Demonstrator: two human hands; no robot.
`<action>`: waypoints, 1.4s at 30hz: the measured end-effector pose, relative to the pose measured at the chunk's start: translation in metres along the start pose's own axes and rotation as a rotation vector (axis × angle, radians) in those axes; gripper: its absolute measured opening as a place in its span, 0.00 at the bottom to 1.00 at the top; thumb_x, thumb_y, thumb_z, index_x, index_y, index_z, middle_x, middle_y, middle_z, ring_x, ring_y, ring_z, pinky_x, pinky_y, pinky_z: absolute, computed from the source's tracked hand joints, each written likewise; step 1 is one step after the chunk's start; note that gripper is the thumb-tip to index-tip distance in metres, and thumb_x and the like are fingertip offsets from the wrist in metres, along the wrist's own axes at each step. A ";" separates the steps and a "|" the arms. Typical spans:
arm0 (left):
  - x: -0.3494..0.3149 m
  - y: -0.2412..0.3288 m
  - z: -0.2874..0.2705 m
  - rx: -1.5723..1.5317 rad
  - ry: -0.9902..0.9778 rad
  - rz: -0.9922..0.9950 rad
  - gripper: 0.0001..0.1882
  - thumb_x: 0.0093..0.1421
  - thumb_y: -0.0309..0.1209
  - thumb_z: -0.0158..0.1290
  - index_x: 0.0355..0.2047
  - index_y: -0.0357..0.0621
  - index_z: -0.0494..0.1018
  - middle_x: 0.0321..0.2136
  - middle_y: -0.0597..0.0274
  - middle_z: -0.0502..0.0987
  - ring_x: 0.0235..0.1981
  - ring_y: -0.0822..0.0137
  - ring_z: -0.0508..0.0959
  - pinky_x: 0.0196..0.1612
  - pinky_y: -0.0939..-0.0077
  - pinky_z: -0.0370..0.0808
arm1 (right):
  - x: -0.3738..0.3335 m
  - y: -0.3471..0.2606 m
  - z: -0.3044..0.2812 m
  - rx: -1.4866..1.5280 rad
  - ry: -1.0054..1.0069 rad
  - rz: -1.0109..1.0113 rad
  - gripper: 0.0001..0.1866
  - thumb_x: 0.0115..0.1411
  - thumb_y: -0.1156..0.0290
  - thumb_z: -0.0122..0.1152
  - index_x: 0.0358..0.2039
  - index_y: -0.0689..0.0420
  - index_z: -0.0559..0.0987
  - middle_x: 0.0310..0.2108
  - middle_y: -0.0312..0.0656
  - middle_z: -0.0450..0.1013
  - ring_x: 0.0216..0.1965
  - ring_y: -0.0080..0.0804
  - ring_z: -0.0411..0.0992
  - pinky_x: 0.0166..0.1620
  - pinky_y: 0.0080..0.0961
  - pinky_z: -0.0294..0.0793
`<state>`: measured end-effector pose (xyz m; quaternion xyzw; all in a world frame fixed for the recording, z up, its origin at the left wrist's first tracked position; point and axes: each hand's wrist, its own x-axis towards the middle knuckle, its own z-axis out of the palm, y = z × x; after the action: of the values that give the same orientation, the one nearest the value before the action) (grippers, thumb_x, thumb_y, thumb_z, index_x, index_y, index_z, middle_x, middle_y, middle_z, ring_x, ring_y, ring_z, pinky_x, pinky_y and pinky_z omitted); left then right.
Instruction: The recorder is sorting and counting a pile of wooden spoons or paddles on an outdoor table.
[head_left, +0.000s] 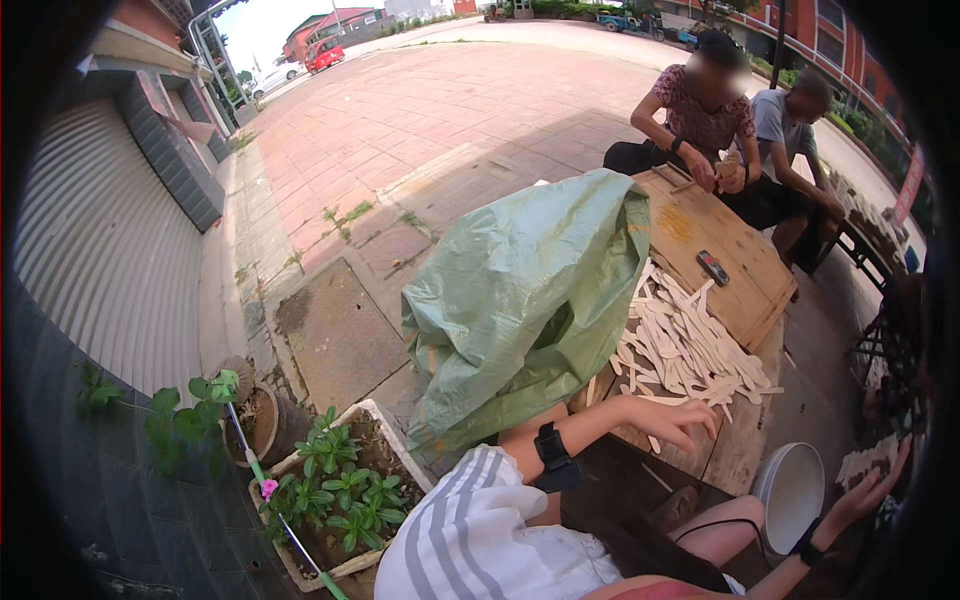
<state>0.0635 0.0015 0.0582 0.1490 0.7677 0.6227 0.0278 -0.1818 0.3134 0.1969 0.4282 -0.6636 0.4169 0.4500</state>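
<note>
My left hand hovers over the near edge of a low wooden table, fingers apart and holding nothing that shows. Just beyond it lies a heap of flat, pale wooden sticks, some with shaped ends. Out to the right, my right hand is raised with its fingers stretched out. A cluster of pale strips shows beside those fingers; whether they touch it I cannot tell. Between my hands stands a pale round basin, tilted on its side toward me.
A green woven sack covers the table's left side. A dark handheld device lies on a wooden board. Across it, a person handles small wooden pieces; another person sits alongside. A planter stands at left.
</note>
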 end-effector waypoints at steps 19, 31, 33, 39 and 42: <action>-0.110 0.014 0.075 0.958 0.618 -0.425 0.14 0.47 0.43 0.51 0.23 0.50 0.82 0.23 0.54 0.80 0.27 0.51 0.79 0.35 0.61 0.76 | -0.168 -0.091 0.018 -0.030 -1.112 0.235 0.14 0.56 0.62 0.54 0.28 0.60 0.80 0.31 0.51 0.75 0.37 0.49 0.72 0.40 0.41 0.70; -0.083 0.000 0.098 1.036 0.470 -0.525 0.13 0.48 0.43 0.50 0.24 0.56 0.82 0.23 0.57 0.80 0.28 0.54 0.79 0.33 0.61 0.75 | -0.161 -0.218 0.080 0.228 -1.146 -0.080 0.15 0.54 0.62 0.51 0.26 0.58 0.81 0.26 0.53 0.74 0.32 0.51 0.73 0.39 0.43 0.71; -0.083 -0.018 0.094 1.126 0.464 -0.519 0.13 0.46 0.40 0.49 0.29 0.58 0.82 0.27 0.56 0.80 0.30 0.53 0.80 0.34 0.61 0.75 | -0.179 -0.232 0.107 0.262 -1.190 -0.102 0.15 0.54 0.61 0.50 0.26 0.58 0.81 0.27 0.53 0.75 0.32 0.51 0.73 0.39 0.45 0.71; -0.088 -0.024 0.088 1.202 0.435 -0.718 0.16 0.44 0.37 0.49 0.33 0.56 0.81 0.29 0.51 0.80 0.34 0.50 0.79 0.38 0.61 0.76 | -0.219 -0.220 0.148 0.395 -1.158 0.057 0.20 0.55 0.61 0.44 0.24 0.64 0.79 0.26 0.58 0.74 0.31 0.57 0.73 0.39 0.48 0.71; -0.098 -0.017 0.089 1.132 0.456 -0.712 0.15 0.44 0.37 0.49 0.31 0.53 0.81 0.29 0.50 0.80 0.34 0.50 0.79 0.38 0.60 0.76 | -0.222 -0.231 0.147 0.474 -1.107 0.055 0.20 0.56 0.61 0.43 0.23 0.65 0.78 0.25 0.59 0.73 0.30 0.57 0.72 0.39 0.49 0.70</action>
<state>0.1739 0.0572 0.0082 -0.2538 0.9623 0.0965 -0.0137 0.0513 0.1525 -0.0127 0.6531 -0.6989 0.2801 -0.0811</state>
